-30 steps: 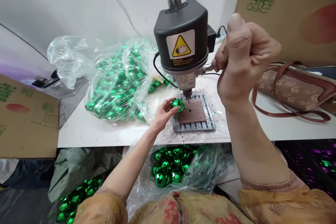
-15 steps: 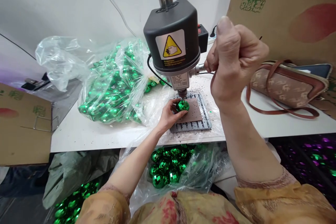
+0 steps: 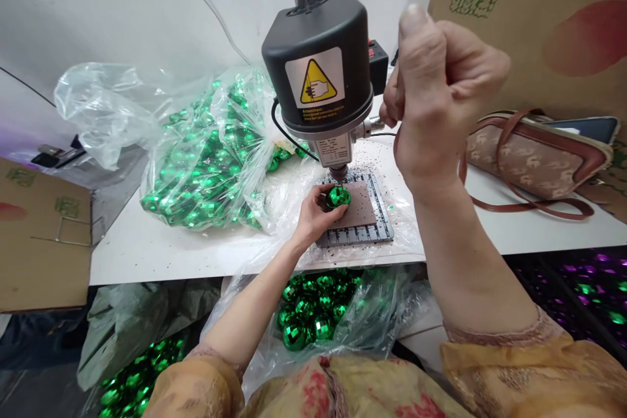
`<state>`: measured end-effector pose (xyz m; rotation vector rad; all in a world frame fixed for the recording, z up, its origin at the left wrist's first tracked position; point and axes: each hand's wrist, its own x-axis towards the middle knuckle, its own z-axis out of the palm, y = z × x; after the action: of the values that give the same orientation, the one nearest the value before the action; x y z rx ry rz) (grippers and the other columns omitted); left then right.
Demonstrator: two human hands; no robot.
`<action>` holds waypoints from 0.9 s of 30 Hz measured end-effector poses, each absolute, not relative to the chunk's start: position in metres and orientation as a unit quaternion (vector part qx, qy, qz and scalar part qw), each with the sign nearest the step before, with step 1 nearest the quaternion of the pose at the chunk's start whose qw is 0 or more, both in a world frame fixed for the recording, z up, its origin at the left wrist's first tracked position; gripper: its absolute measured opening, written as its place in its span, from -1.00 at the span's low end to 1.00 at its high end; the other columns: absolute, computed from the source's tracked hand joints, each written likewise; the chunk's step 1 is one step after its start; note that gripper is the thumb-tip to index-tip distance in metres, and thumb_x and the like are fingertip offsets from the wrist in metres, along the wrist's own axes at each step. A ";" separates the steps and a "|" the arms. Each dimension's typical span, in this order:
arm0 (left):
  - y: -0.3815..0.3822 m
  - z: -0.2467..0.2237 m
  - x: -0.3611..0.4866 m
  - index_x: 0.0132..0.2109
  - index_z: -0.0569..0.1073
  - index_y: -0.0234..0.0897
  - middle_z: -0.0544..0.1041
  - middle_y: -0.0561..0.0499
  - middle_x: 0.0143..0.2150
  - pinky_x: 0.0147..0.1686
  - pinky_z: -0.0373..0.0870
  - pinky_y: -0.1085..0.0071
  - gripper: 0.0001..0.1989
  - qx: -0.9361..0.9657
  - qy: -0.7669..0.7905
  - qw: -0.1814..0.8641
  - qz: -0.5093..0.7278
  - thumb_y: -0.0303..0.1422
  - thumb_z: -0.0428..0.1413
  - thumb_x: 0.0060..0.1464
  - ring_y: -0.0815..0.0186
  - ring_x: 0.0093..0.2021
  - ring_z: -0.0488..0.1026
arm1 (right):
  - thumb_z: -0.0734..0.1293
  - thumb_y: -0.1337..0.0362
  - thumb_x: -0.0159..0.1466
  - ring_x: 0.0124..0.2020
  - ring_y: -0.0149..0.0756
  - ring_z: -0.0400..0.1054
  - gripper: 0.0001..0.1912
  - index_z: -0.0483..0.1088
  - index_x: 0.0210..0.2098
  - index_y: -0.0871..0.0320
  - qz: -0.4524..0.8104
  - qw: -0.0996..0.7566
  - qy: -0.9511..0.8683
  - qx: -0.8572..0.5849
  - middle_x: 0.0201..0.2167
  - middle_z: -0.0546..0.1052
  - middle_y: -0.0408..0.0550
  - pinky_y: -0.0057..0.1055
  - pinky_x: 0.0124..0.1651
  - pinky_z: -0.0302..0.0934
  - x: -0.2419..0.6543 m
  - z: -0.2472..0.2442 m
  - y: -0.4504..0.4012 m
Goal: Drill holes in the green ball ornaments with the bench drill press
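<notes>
My left hand (image 3: 317, 214) is closed round a shiny green faceted ball (image 3: 339, 197), thumb in front and fingers behind. The ball rests on a brown board (image 3: 361, 204) over the slotted grey base plate (image 3: 353, 235) of a bench drill press (image 3: 317, 65). Directly above the ball is the drill's chuck (image 3: 338, 173), its bit close to or touching the ball's top. My right hand (image 3: 435, 85) is raised at the machine's right side, its fingers wrapped round the feed handle (image 3: 375, 124), most of which the hand hides.
A clear bag of green balls (image 3: 206, 163) lies left on the white table (image 3: 127, 255). More green balls (image 3: 308, 307) sit in plastic at my lap. A patterned handbag (image 3: 533, 157) lies right, before a cardboard box (image 3: 529, 32). Dark shavings surround the plate.
My right hand appears slightly higher, still on the handle. The view has shifted a little. My left hand keeps the green ball under the drill.
</notes>
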<state>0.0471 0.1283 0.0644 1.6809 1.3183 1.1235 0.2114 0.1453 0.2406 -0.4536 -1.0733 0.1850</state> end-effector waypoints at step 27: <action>0.127 0.040 0.056 0.11 0.40 -0.23 0.55 -0.15 0.09 0.17 0.45 0.09 -0.41 0.669 0.420 0.396 0.468 -0.13 0.39 0.02 0.09 0.10 0.52 | 0.33 -0.16 0.26 -0.68 -0.47 -0.08 -0.39 0.01 -0.66 0.04 0.123 0.829 -0.507 -0.199 -0.72 -0.01 -0.25 -0.30 -0.58 -0.20 0.214 0.252 0.163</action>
<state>0.0559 0.1269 0.0396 1.6956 1.0639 1.1862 0.2145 0.1628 0.2524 -0.4218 -1.0767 0.2607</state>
